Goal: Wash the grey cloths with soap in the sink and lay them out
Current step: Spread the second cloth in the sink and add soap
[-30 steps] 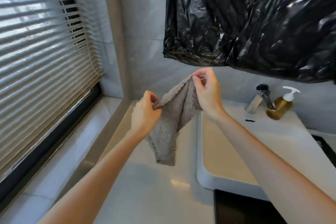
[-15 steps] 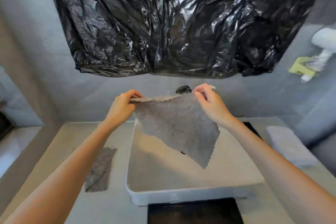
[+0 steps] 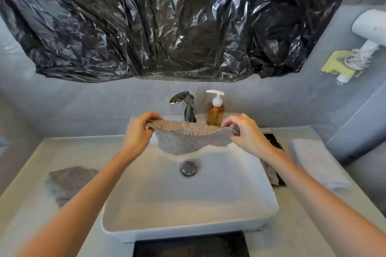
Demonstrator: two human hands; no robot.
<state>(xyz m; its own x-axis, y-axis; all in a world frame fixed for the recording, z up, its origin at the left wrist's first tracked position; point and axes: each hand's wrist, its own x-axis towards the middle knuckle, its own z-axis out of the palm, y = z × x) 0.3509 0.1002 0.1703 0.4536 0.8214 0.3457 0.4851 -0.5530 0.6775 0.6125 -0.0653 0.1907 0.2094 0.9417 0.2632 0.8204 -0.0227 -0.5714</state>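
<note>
At the near edge of the worktop (image 3: pixel 27 210), in the middle, a dark panel (image 3: pixel 191 244) sits just in front of the white sink (image 3: pixel 129 229). The sink is a rectangular basin standing on the worktop, with a metal drain plug (image 3: pixel 188 168) towards its far side. On the left part of the worktop, beside the sink and apart from it, a second grey cloth (image 3: pixel 66 181) lies flat. On the right part lies a folded white towel (image 3: pixel 317 162), and between it and the sink's right rim a dark packet (image 3: pixel 273 152) lies, partly hidden by the right forearm.

Over the far half of the sink, both hands hold one grey cloth (image 3: pixel 188 140) spread out in the air. The left hand (image 3: pixel 139 133) pinches its left top corner with curled fingers and thumb; the right hand (image 3: pixel 246 133) pinches the right top corner the same way. The cloth sags between them, its lower edge hanging above the drain plug.

Behind the cloth, at the far edge, stand a chrome tap (image 3: pixel 184 106) and, just right of it, an amber soap bottle (image 3: pixel 215 110) with a white pump. Above them black plastic sheeting (image 3: pixel 177 21) covers the wall.
</note>
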